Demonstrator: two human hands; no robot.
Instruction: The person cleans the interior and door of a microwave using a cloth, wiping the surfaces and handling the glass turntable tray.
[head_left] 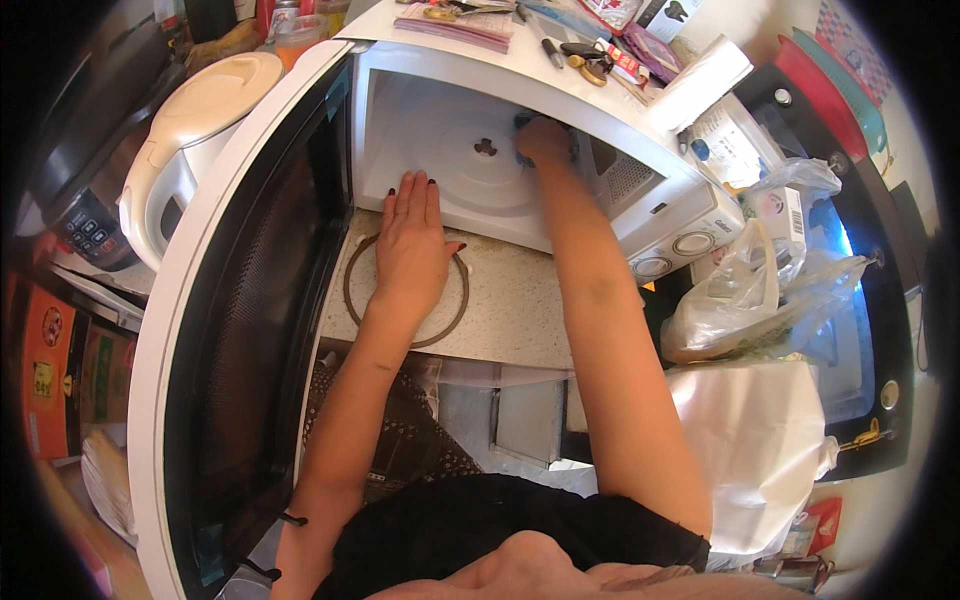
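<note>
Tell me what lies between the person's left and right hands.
In the head view, the white microwave floor lies between the left hand and the right hand, with a small dark hub on it.

Microwave cavity (420,130): smooth, slight sheen. Door panel (250,330), left — dark, glossy; door frame (147,350) plastic-looking, smooth. Counter (510,325), near: matt, speckled. Pitcher (220,90), far left: smooth plastic. Bags (725,310), right — thin, crinkled, shiny plastic.
</note>
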